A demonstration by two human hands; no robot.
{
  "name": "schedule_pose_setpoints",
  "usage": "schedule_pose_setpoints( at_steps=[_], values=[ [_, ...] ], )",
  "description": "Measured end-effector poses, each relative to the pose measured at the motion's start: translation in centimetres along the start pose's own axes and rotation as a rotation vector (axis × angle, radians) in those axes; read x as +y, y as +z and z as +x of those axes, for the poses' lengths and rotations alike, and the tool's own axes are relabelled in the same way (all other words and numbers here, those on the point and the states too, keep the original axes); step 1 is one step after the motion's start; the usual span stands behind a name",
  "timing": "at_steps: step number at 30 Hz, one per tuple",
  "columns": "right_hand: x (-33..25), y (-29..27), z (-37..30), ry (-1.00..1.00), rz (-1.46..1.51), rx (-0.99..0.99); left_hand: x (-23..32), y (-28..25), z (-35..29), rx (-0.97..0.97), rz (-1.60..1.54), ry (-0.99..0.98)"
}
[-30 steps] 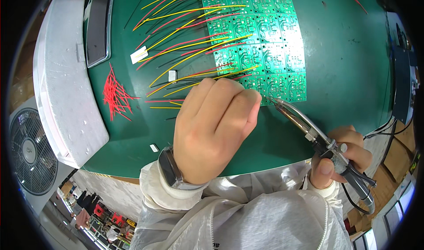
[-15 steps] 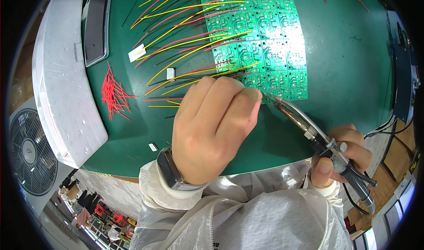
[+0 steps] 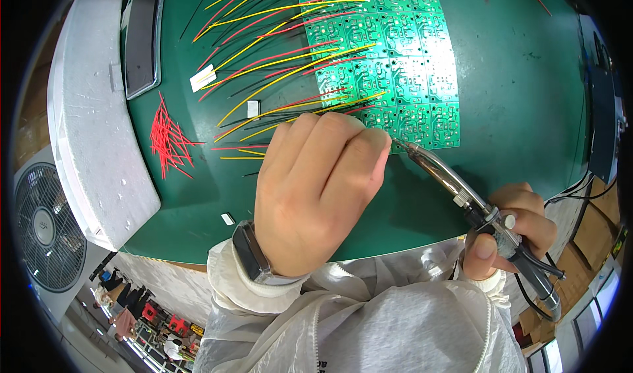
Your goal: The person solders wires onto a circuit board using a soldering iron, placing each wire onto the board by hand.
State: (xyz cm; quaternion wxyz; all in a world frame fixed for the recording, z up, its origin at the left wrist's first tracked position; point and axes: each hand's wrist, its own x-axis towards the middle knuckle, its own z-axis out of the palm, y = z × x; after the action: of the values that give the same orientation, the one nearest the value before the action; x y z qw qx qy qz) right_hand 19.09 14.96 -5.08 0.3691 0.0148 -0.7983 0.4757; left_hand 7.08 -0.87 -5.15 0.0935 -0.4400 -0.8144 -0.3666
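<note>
- Here, a white foam block (image 3: 99,109) lies along the left edge of the tabletop (image 3: 521,96), beside a dark-screened device (image 3: 144,40).
- Short red wires (image 3: 170,139) form a loose pile.
- Long red, yellow and black wires (image 3: 283,68) extend leftward from the green circuit-board panel (image 3: 412,70), flat on the tabletop.
- The left hand (image 3: 316,192), curled, covers the panel's lower left corner; its fingertips are hidden, so what it pinches cannot be told.
- A soldering iron (image 3: 448,182) slants, its tip by the panel's lower edge.
- The right hand (image 3: 535,228) pinches the iron's handle between thumb and fingers.
</note>
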Motion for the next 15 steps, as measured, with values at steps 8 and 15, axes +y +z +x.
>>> schedule_pose_setpoints(
  at_steps=[8,15],
  values=[
    [-0.26,0.32,0.02,0.009,-0.003,0.009,-0.05,0.13,-0.22,0.002,-0.023,-0.016],
    [-0.35,0.51,-0.05,-0.022,-0.035,0.025,0.02,0.12,-0.27,0.005,-0.024,-0.018]
  ],
)
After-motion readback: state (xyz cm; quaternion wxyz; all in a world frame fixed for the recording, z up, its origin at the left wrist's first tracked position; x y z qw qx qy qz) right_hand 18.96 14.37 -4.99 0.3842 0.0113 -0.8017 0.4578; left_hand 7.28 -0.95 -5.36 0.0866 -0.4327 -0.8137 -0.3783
